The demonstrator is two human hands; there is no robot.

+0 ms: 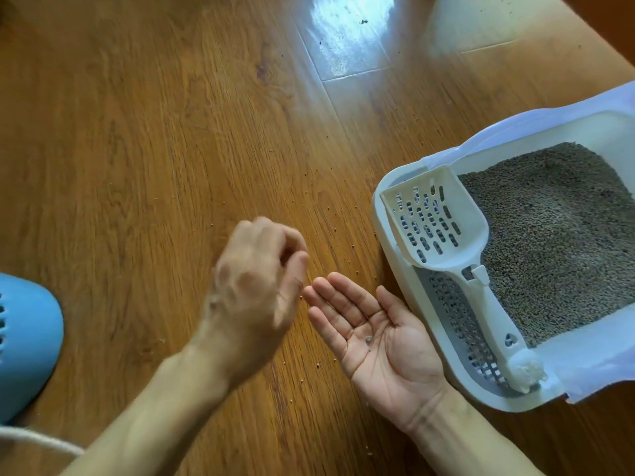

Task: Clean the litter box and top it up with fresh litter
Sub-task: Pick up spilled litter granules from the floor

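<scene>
Litter box (pixel 388 214), white plastic with a pale liner draped over its far rim, sits on the wooden floor (pixel 137 132) at the person's right, filled with grey-brown pelleted litter (pixel 556 235). White slotted scoop (pixel 443 231) lies across the near left corner, blade on the rim and handle running down over the grey perforated step (pixel 457 321); it looks stiff and light, and the long handle is the obvious place to take hold. Loose pellets (pixel 357 272) are scattered on the floor between the box and the hands. Right hand (pixel 381 334) is held flat, palm up, fingers (pixel 330 297) released and spread, with what appears to be one or two small grains resting in the palm. Left hand (pixel 257 286) hangs just beside it, knuckles up and blurred; its fingers are curled inward toward the thumb as if pinching, but whether a pellet is actually held cannot be told. In my judgement the pellets are hard, dry and near weightless, apt to roll, best taken singly in a fingertip pinch and carried in a cupped palm. The box, loaded, should be heavy and wants lifting by both side rims. A blue rounded object (pixel 24 338) shows at the left edge.
</scene>
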